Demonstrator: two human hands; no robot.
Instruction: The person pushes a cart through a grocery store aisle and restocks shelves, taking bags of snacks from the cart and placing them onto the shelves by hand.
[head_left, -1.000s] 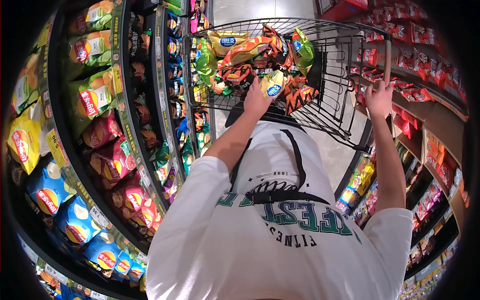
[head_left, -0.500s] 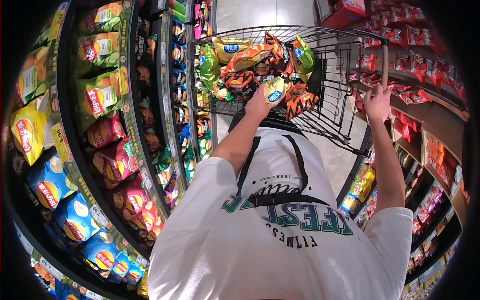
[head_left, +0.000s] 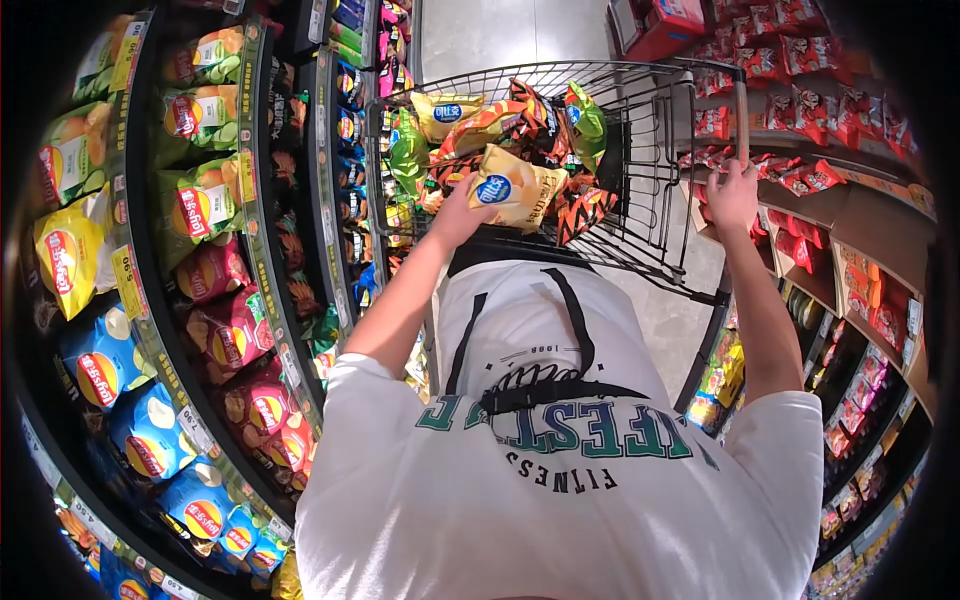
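Note:
A pale gold bag of chips [head_left: 525,192] with a blue oval logo is in my left hand [head_left: 458,213], whose fingers grip its left edge. The bag lies over the pile in the wire shopping cart [head_left: 655,150]. Around it in the cart are a yellow bag [head_left: 445,113], a green bag [head_left: 586,128], another green bag [head_left: 407,147] and several orange-and-black striped bags [head_left: 584,212]. My right hand [head_left: 733,195] is closed around the near end of the cart's handle [head_left: 742,120].
Shelves of chip bags line the left side, with green bags [head_left: 198,200], red bags [head_left: 228,330] and blue bags [head_left: 150,435]. On the right are red snack packets [head_left: 815,110] and cardboard display boxes [head_left: 855,235]. Tiled floor [head_left: 515,35] shows beyond the cart.
My left hand has shifted left, and the gold bag has turned so its broad front now shows. My right hand stays on the handle. The cart appears slightly further left in view.

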